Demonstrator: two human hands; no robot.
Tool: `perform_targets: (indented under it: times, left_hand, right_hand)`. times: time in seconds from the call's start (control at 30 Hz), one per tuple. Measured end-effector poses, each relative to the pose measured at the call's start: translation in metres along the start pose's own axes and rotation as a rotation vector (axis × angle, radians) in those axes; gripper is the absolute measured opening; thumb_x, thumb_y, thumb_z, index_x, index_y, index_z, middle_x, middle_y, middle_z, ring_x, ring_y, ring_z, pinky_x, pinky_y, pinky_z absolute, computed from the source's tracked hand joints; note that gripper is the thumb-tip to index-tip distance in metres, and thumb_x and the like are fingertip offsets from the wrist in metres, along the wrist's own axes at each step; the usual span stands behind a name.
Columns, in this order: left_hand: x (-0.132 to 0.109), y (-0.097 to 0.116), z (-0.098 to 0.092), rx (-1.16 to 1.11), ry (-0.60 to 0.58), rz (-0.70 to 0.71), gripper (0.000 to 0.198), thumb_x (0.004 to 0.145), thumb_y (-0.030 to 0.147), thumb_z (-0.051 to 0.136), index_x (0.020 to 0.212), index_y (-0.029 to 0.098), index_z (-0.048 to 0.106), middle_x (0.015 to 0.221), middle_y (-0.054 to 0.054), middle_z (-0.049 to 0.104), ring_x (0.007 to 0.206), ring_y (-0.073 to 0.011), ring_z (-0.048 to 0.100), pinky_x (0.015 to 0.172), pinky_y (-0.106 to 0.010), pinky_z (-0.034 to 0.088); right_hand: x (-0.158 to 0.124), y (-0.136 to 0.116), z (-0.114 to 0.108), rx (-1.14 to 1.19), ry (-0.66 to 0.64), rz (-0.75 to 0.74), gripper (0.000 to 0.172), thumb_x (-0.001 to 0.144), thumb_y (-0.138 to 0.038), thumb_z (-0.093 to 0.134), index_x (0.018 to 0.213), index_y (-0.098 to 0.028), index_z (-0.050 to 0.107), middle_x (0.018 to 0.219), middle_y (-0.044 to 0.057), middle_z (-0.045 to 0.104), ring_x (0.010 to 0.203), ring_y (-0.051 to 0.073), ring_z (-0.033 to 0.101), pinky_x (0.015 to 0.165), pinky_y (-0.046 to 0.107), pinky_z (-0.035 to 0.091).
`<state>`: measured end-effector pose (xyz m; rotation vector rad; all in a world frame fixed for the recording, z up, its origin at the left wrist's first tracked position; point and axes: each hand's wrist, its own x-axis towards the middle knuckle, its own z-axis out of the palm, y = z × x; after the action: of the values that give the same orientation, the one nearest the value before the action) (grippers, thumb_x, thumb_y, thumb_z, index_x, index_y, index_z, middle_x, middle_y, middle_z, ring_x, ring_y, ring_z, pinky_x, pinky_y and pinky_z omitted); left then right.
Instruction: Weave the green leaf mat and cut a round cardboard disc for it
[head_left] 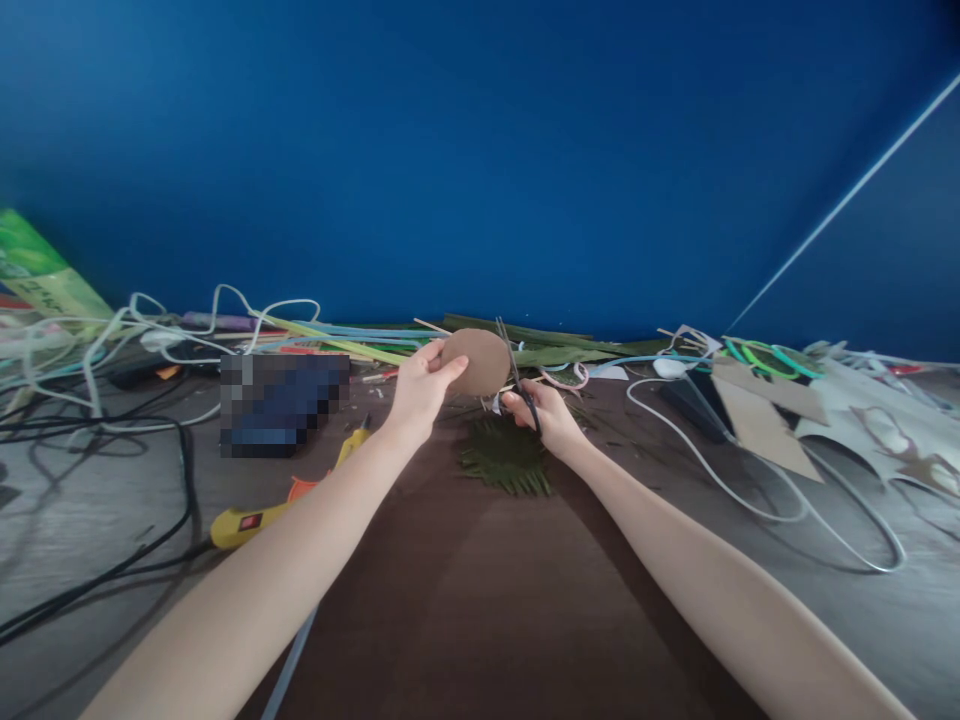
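A round brown cardboard disc (480, 362) is pinched at its left edge by my left hand (424, 385), thumb on the near face. My right hand (547, 415) is closed around the handles of dark scissors (517, 370), whose blades point up along the disc's right edge. Whether the blades touch the cardboard I cannot tell. Below both hands, a dark green fringed piece (504, 455) lies flat on the brown table (495, 600).
A yellow glue gun (240, 527) with a black cord lies left of my left forearm, near a pixelated dark object (285, 405). White cables (750, 510) loop at both sides. Cardboard scraps (765, 415) lie right. Green strips (562, 345) line the blue wall (480, 160).
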<state>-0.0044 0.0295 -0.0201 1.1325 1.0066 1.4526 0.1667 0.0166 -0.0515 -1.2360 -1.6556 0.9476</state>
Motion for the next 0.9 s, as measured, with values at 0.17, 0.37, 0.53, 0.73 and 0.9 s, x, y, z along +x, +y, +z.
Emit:
perform_targets:
  times: [0.17,0.37,0.53,0.73,0.9]
  left_hand:
    - [0.0,0.0,0.0,-0.013,0.005,-0.013,0.036,0.061,0.024,0.07,0.096,0.017,0.065,0.096,-0.006,0.072,0.096,-0.0242,0.064,0.083,-0.036,0.05]
    - [0.001,0.0,-0.001,-0.031,0.006,-0.007,0.038,0.061,0.024,0.071,0.097,0.016,0.065,0.098,-0.007,0.072,0.098,-0.0257,0.063,0.084,-0.037,0.049]
    - [0.0,-0.001,-0.001,-0.01,-0.016,0.002,0.036,0.062,0.025,0.069,0.097,0.016,0.065,0.097,-0.007,0.072,0.098,-0.0255,0.063,0.085,-0.038,0.048]
    - [0.0,-0.002,0.0,0.064,-0.063,0.014,0.034,0.062,0.026,0.07,0.094,0.015,0.067,0.093,-0.008,0.073,0.088,-0.0248,0.065,0.082,-0.038,0.049]
    - [-0.001,-0.001,-0.001,0.076,-0.065,0.021,0.034,0.061,0.026,0.07,0.092,0.014,0.068,0.09,-0.008,0.073,0.086,-0.0239,0.065,0.08,-0.037,0.049]
  right_hand:
    - [0.001,0.003,0.0,-0.088,0.016,-0.001,0.054,0.064,-0.073,0.051,0.059,-0.02,0.041,0.047,-0.004,0.044,0.047,0.01,0.041,0.048,0.025,0.028]
    - [0.003,0.007,0.0,-0.127,0.021,0.011,0.053,0.064,-0.071,0.052,0.058,-0.02,0.039,0.046,-0.004,0.044,0.046,0.01,0.04,0.048,0.025,0.028]
    - [0.003,0.007,0.002,0.05,-0.025,-0.014,0.052,0.063,-0.069,0.058,0.063,-0.021,0.039,0.048,-0.005,0.041,0.047,0.009,0.037,0.047,0.024,0.025]
    - [0.002,0.011,0.002,0.067,-0.035,-0.079,0.049,0.071,-0.067,0.053,0.068,-0.02,0.04,0.054,-0.005,0.039,0.052,0.009,0.036,0.05,0.025,0.026]
    - [0.003,0.009,0.002,0.068,-0.035,-0.056,0.053,0.068,-0.071,0.052,0.067,-0.02,0.04,0.054,-0.005,0.04,0.051,0.009,0.036,0.05,0.025,0.027]
